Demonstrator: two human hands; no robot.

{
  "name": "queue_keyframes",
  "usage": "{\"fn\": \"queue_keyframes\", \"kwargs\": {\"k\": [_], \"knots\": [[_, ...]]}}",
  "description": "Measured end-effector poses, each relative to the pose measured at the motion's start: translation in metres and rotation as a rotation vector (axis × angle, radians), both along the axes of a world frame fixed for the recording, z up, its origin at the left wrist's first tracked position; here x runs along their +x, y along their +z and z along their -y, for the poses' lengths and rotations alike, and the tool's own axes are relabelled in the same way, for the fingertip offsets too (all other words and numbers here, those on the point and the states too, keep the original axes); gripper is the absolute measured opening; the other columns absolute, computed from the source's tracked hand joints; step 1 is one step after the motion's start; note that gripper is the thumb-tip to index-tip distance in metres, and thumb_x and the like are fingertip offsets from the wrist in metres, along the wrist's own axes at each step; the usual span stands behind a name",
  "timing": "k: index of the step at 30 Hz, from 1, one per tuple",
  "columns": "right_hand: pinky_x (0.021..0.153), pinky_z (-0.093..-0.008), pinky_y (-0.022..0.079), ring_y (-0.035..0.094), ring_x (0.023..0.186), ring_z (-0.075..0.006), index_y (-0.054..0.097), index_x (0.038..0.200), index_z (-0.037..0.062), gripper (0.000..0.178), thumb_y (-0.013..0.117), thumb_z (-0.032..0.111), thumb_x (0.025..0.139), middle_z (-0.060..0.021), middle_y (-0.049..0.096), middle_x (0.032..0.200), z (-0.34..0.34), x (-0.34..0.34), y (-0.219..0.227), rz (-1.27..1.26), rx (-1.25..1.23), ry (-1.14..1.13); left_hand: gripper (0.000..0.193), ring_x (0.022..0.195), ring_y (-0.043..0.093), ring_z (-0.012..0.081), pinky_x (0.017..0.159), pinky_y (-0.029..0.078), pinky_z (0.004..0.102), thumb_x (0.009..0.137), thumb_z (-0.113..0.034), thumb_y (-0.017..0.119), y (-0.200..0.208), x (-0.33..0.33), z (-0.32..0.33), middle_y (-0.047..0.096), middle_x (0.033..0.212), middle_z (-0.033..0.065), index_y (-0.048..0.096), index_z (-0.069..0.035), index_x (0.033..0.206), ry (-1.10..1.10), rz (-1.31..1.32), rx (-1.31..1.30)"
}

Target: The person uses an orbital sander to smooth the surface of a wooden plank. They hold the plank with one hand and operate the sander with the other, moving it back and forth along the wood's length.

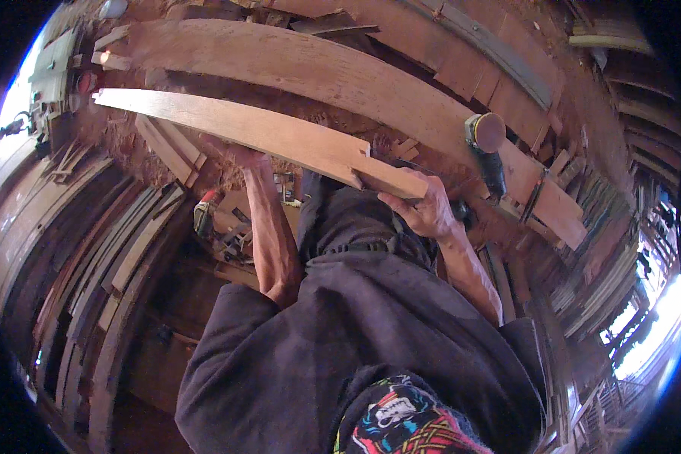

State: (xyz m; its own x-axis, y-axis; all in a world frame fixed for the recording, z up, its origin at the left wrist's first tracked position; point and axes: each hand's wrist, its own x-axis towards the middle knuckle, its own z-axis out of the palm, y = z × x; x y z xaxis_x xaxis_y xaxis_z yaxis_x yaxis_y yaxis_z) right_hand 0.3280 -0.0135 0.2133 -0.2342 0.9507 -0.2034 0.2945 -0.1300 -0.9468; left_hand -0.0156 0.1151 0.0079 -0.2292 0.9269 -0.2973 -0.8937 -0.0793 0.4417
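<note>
A long, pale wooden board (257, 129) with a stepped, narrower end lies across in front of me, its far tip pointing left. My right hand (431, 212) is closed around that narrow end, thumb on the near side. My left hand (238, 155) is at the board's near edge, around its middle; it is smeared by motion and its fingers are partly hidden. Beyond my right hand, a power tool with a round sanding disc (489, 132) and a dark green body rests on the bench wood.
A wide, long plank (280, 60) stretches across the bench behind the board. Stacked timber (106, 257) stands at the left, and more strips (605, 250) at the right. A clamp-like dark bar (535, 195) crosses the plank's right end. Wood scraps (234, 234) lie below my left forearm.
</note>
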Motion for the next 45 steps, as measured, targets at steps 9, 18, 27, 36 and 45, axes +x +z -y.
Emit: {"fn": "queue_keyframes", "kwargs": {"k": [9,18,27,36,45], "knots": [[0.102,-0.0448,0.058,0.073,0.119,-0.0377,0.066,0.125,0.0065,0.028,0.069,0.005,0.097,-0.0191,0.074,0.128,0.0,0.001,-0.026,-0.171,0.245,0.002,0.089,0.126,0.064,0.0284,0.103,0.056,0.0523,0.093,-0.078,0.06,0.002,-0.001,-0.004,0.06,0.149,0.0081,0.05,-0.014,0.155,0.028,-0.159,-0.021],[0.098,-0.0441,0.06,0.074,0.117,-0.0358,0.067,0.12,0.0065,0.025,0.072,0.005,0.096,-0.0179,0.075,0.126,0.001,-0.005,-0.014,-0.154,0.193,-0.021,0.091,0.127,0.063,0.0282,0.103,0.056,0.052,0.093,-0.079,0.058,0.008,-0.002,-0.009,0.059,0.15,0.0078,0.047,-0.015,0.157,0.029,-0.248,-0.035],[0.085,-0.0369,0.058,0.075,0.096,-0.0226,0.066,0.127,0.0029,0.037,0.08,0.009,0.093,-0.0139,0.077,0.109,0.006,-0.004,-0.008,0.037,-0.064,-0.143,0.089,0.129,0.062,0.0279,0.106,0.054,0.0489,0.096,-0.078,0.056,0.008,0.018,-0.014,0.059,0.148,0.0069,0.046,-0.014,0.157,0.041,-0.256,-0.166],[0.105,-0.0363,0.048,0.064,0.115,-0.0206,0.059,0.133,-0.0022,0.044,0.078,0.013,0.097,-0.0089,0.069,0.127,-0.011,0.0,-0.066,-0.316,-0.232,-0.443,0.078,0.11,0.069,0.0252,0.094,0.06,0.0432,0.094,-0.058,0.075,0.02,0.025,-0.01,0.069,0.13,0.009,0.056,-0.002,0.144,-0.025,-0.275,-0.342],[0.113,-0.0426,0.047,0.056,0.133,-0.0254,0.046,0.152,0.0034,0.061,0.076,0.014,0.1,-0.0083,0.057,0.145,0.001,0.011,-0.165,-0.619,-0.564,-0.462,0.056,0.103,0.072,0.0233,0.086,0.061,0.0379,0.093,-0.027,0.086,0.037,0.034,-0.033,0.071,0.124,0.013,0.061,0.004,0.132,0.187,-0.523,-0.627]]}}
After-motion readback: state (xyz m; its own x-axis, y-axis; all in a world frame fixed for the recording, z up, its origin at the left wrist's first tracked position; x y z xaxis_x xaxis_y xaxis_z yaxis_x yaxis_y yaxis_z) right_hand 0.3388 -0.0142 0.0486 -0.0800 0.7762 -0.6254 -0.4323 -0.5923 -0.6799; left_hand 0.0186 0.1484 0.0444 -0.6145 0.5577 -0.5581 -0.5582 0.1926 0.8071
